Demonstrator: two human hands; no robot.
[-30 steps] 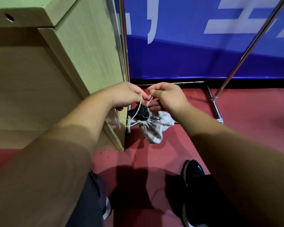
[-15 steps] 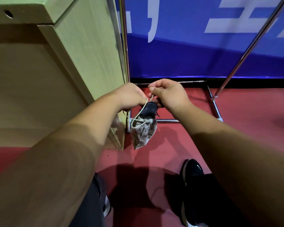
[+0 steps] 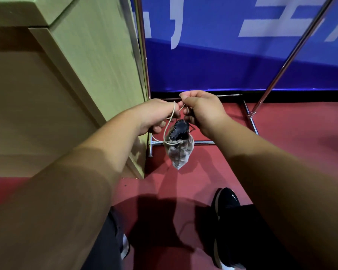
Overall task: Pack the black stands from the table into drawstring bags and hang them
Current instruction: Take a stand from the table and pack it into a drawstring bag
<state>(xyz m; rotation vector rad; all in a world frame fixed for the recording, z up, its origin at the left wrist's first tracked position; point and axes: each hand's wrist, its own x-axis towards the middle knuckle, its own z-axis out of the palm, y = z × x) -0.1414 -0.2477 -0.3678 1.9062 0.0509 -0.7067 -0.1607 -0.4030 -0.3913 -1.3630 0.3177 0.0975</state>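
Observation:
A small patterned drawstring bag (image 3: pixel 179 152) hangs below my hands over the red floor. A black stand (image 3: pixel 180 130) sticks out of its mouth. The pale drawstring (image 3: pixel 170 121) loops from the bag's neck up to both hands. My left hand (image 3: pixel 154 115) pinches the cord on the left, fingers curled. My right hand (image 3: pixel 201 112) pinches the cord on the right, just above the stand. The two hands almost touch at the top of the cord.
A wooden table side panel (image 3: pixel 98 71) stands close on the left. A chrome rack frame (image 3: pixel 250 114) with an upright pole and floor bars stands ahead, against a blue banner (image 3: pixel 242 55). My black shoes (image 3: pixel 225 203) are on the red floor below.
The bag has swung from lying sideways to hanging straight down. Both hands have risen slightly and drawn the cord upward, with the stand still poking out.

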